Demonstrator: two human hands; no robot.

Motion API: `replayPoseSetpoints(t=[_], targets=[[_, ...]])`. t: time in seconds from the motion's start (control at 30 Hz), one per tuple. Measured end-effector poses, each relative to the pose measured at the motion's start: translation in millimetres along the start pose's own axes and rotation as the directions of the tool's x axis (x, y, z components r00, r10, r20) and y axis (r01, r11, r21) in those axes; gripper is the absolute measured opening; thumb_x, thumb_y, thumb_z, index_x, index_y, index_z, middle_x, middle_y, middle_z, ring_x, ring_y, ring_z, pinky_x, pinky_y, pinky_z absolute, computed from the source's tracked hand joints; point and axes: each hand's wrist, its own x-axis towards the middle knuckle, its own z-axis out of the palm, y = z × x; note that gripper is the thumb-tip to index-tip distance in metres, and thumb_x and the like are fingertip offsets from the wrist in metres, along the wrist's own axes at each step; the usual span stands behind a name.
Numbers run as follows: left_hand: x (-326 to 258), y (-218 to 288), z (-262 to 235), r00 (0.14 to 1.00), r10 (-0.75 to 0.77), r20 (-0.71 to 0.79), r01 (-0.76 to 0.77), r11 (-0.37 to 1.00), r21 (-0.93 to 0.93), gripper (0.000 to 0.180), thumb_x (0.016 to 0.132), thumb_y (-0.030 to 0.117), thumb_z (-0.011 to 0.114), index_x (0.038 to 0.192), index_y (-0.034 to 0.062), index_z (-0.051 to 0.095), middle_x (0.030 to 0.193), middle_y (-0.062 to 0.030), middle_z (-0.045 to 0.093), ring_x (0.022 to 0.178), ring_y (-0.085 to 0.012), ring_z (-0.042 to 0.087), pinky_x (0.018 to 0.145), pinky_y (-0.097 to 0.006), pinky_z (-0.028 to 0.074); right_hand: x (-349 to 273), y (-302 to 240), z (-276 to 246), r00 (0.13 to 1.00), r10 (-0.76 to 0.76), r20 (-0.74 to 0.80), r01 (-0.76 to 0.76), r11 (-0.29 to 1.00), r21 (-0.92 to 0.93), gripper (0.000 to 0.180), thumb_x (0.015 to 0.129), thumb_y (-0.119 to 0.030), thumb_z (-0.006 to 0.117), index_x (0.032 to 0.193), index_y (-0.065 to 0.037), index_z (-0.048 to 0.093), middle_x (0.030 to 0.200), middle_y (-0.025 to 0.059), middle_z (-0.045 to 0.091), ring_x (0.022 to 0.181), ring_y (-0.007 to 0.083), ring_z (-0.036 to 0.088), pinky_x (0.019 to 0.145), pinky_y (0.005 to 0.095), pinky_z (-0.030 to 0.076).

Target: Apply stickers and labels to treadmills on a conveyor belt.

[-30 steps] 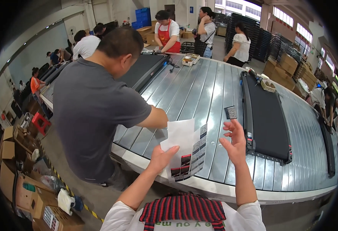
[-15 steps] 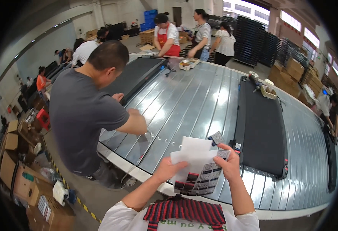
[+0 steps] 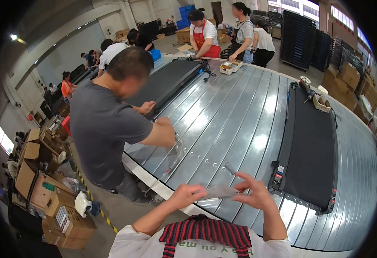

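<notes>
My left hand (image 3: 186,196) pinches one end of a sheet of labels (image 3: 217,192), which now shows nearly edge-on in front of my chest. At its other end is my right hand (image 3: 253,192), closed on the sheet with thumb and fingers. A small dark label (image 3: 230,168) stands at the tip of my right index finger, apart from the sheet. To the right of my hands, a flat black treadmill-like unit (image 3: 311,150) lies on the metal-topped table (image 3: 222,124). Small labels show on its near left corner.
At my left, a co-worker in a grey shirt (image 3: 106,116) leans over another black unit (image 3: 167,81). Small parts boxes (image 3: 230,67) and a power tool (image 3: 305,88) rest toward the far side. Cardboard boxes (image 3: 64,219) crowd the floor at left. Several people stand beyond the table.
The label sheet has tipped from facing me to nearly edge-on, and both hands have shifted slightly. My view has turned somewhat to the left. The small label remains at my right fingertip.
</notes>
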Motion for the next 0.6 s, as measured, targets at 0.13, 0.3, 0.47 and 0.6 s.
replayPoseSetpoints(t=[0.13, 0.3, 0.47, 0.6], targets=[[18, 9, 14, 0.994, 0.067, 0.081, -0.073, 0.995, 0.066, 0.018, 0.078, 0.020, 0.058, 0.093, 0.0100, 0.062, 0.077, -0.0091, 0.061, 0.066, -0.0258, 0.059, 0.058, -0.030, 0.046, 5, 20, 5, 0.990, 0.074, 0.119, -0.049, 0.978, -0.201, 0.058, 0.068, -0.011, 0.070, 0.120, -0.011, 0.042, 0.079, 0.0074, 0.064, 0.070, 0.0202, 0.061, 0.063, 0.0284, 0.046], [50, 7, 39, 0.987, 0.069, 0.148, -0.076, 0.996, 0.047, 0.019, 0.078, 0.020, 0.059, 0.093, 0.0095, 0.061, 0.076, -0.0088, 0.061, 0.066, -0.0267, 0.058, 0.057, -0.031, 0.045, -3, 60, -9, 0.997, 0.024, 0.070, -0.006, 0.969, -0.248, 0.051, 0.071, -0.009, 0.066, 0.117, -0.013, 0.045, 0.077, 0.0096, 0.063, 0.068, 0.0243, 0.062, 0.060, 0.0300, 0.047], [76, 1, 51, 0.980, 0.020, 0.196, -0.020, 1.000, 0.002, 0.021, 0.078, 0.024, 0.060, 0.094, 0.0094, 0.061, 0.070, -0.0104, 0.060, 0.061, -0.0270, 0.058, 0.055, -0.031, 0.044, -7, 88, -24, 0.998, 0.002, -0.067, -0.020, 0.965, -0.263, 0.050, 0.068, -0.010, 0.068, 0.114, -0.015, 0.047, 0.075, 0.0102, 0.063, 0.067, 0.0268, 0.062, 0.057, 0.0320, 0.047], [75, -20, 51, 0.964, -0.141, 0.225, 0.158, 0.986, -0.059, 0.028, 0.079, 0.032, 0.058, 0.096, 0.0093, 0.061, 0.064, -0.0128, 0.058, 0.056, -0.0251, 0.057, 0.054, -0.031, 0.043, 3, 100, -19, 0.997, -0.034, -0.072, 0.014, 0.963, -0.268, 0.054, 0.066, -0.010, 0.069, 0.114, -0.016, 0.047, 0.074, 0.0109, 0.063, 0.068, 0.0276, 0.062, 0.056, 0.0321, 0.048]])
